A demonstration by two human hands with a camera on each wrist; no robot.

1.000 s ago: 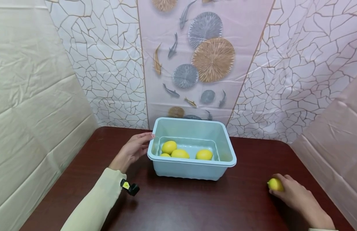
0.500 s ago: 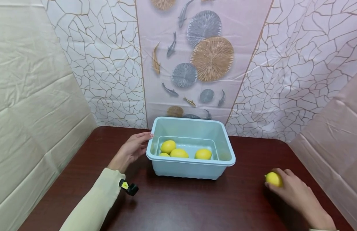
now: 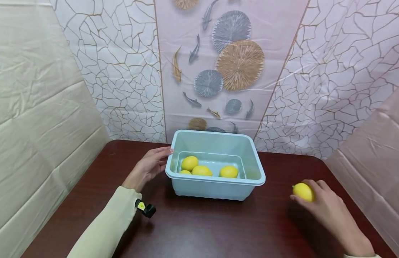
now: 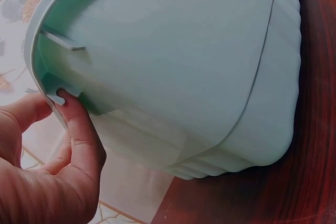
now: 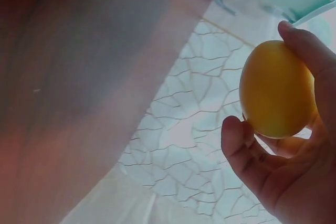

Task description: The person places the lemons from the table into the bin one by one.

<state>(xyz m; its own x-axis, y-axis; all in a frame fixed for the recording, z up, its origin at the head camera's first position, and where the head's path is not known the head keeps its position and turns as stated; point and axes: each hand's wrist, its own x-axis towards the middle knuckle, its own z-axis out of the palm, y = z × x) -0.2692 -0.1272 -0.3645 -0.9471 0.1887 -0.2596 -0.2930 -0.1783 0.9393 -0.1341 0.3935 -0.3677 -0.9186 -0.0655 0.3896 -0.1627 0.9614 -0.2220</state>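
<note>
A pale blue plastic tub (image 3: 215, 188) stands on the table with several yellow lemons (image 3: 202, 171) lying inside, most toward its left half. My left hand (image 3: 148, 166) pinches the tub's left rim between thumb and fingers; the left wrist view shows the fingertips (image 4: 68, 103) hooked under the rim's outer edge. On the right, my right hand (image 3: 328, 206) holds another lemon (image 3: 303, 192) above the table, thumb on one side and fingers on the other. In the right wrist view that lemon (image 5: 276, 88) is gripped off the tabletop.
The dark reddish-brown table (image 3: 199, 229) spreads in front of the tub. Patterned cloth (image 3: 131, 71) hangs behind it, and pale cloth walls flank both sides. A small black camera (image 3: 149, 210) is strapped to the left wrist.
My right hand has lifted the lemon and moved it slightly leftward and away from me. The left hand keeps its grip on the tub, which has stayed in place.
</note>
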